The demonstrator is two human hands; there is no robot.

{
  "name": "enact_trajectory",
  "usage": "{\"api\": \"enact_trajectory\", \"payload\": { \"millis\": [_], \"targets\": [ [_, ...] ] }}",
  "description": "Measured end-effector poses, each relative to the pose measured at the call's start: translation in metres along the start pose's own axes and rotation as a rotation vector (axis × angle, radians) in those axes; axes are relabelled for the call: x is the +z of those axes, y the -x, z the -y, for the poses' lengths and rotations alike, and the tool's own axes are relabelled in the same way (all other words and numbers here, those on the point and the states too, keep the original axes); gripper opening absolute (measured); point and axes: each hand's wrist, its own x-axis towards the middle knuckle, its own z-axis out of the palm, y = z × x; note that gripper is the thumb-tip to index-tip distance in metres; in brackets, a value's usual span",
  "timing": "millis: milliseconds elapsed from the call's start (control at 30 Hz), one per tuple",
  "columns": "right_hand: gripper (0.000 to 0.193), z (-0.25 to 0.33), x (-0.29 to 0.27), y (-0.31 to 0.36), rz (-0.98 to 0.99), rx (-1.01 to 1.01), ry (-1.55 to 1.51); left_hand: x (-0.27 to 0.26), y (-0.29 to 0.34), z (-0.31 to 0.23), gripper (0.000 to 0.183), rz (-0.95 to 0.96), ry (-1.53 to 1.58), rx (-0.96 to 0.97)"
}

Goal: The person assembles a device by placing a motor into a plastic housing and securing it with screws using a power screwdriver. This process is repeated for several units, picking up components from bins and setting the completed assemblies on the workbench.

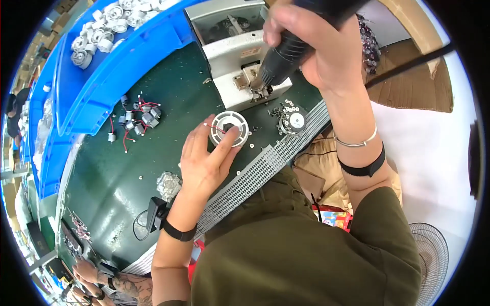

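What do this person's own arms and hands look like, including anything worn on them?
Both the left hand and right hand are gloveless. The left arm wears a black strap with a boxy black device and a thin, looped dark cable. The right has a slim silver bangle, a black band and a short olive-green sleeve.

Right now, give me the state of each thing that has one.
Left hand: holding the white ring
Right hand: gripping the driver
Driver: tip down at the machine
White ring: red wire across it
Motors: loose, scattered, wired
Blue bin: open, piled with white parts
Fan: can't tell if running
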Motion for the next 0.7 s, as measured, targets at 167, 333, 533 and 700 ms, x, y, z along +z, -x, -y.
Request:
{"api": "enact_trajectory", "payload": {
  "millis": [167,333,533,700],
  "targets": [
    [0.052,-0.013,-0.006,0.011,-0.04,-0.05,0.002,0.004,0.003,-0.001,0.042,-0.056,0.023,0.001],
    [0.052,-0.017,-0.005,0.014,-0.055,-0.028,-0.029,0.004,0.004,0.0,0.041,-0.04,0.006,0.002],
    [0.05,-0.015,-0.006,0.018,-0.062,-0.002,0.029,0.005,0.003,0.001,0.042,-0.06,0.027,0.015],
    [0.05,-0.018,-0.003,0.017,-0.076,-0.013,0.022,0.004,0.004,0.003,0.042,-0.064,0.055,0.002]
  ]
}}
